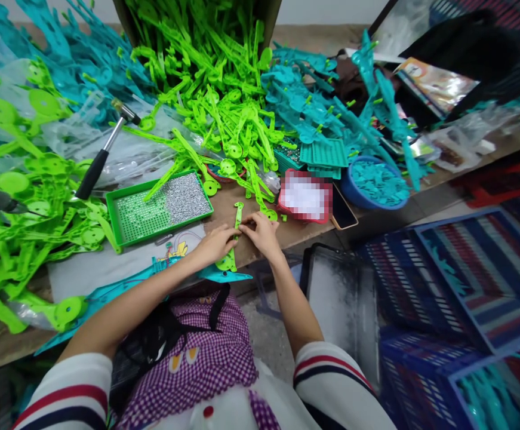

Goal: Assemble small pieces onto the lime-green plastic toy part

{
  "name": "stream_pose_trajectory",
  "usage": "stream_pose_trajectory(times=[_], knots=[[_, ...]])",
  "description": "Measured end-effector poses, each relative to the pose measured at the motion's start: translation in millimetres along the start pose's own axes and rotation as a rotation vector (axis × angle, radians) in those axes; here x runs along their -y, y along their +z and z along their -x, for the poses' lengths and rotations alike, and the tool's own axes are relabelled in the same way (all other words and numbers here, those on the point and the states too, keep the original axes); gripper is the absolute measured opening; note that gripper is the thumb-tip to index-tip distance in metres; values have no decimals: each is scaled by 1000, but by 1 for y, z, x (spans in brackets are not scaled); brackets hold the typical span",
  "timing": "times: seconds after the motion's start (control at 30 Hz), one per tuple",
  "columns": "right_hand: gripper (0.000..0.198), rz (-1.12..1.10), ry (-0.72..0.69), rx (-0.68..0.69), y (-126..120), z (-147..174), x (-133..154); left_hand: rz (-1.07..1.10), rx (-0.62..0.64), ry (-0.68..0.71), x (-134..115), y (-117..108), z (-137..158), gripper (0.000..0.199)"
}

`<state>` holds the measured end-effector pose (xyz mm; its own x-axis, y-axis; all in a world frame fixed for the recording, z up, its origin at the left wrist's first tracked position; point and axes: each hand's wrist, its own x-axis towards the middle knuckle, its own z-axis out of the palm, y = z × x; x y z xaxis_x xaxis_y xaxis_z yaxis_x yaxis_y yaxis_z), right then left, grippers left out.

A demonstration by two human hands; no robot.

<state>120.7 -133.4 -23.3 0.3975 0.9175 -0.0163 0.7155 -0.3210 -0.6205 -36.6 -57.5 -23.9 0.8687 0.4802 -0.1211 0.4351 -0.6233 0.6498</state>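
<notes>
Hands meet over the green plastic arm [234, 236] at the counter [313, 230] edge. Left hand [215, 243] pinches its lower half with closed fingers; right hand [263, 234] presses fingertips together on its middle, beside the left hand.

Arm orientation: long axis runs away from the person, round end toward the body, narrow looped end [239, 206] pointing at the green parts pile [224, 107].

Risk: the arm sits near the counter edge; a loosened pinch would likely drop it to the floor.

Green screw tray [159, 206] lies left of the arm, hammer [102, 152] beyond it; blue bowl [376, 185] sits to the right.
</notes>
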Motion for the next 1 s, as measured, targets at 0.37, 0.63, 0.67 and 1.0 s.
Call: stream_pose_trajectory(times=[0.37, 0.63, 0.67, 1.0], knots=[[22, 80, -130, -12, 11, 7, -3, 124, -17, -19, 3, -6, -3, 28], [17, -35, -113, -52, 15, 6, -7, 195, -50, 30, 6, -4, -1, 35], [16, -44, -106, -48, 14, 4, -7, 197, -50, 47, 6, -5, -1, 38], [14, -40, -70, -15, 14, -7, -5, 181, -68, 18, 6, -2, 1, 41]])
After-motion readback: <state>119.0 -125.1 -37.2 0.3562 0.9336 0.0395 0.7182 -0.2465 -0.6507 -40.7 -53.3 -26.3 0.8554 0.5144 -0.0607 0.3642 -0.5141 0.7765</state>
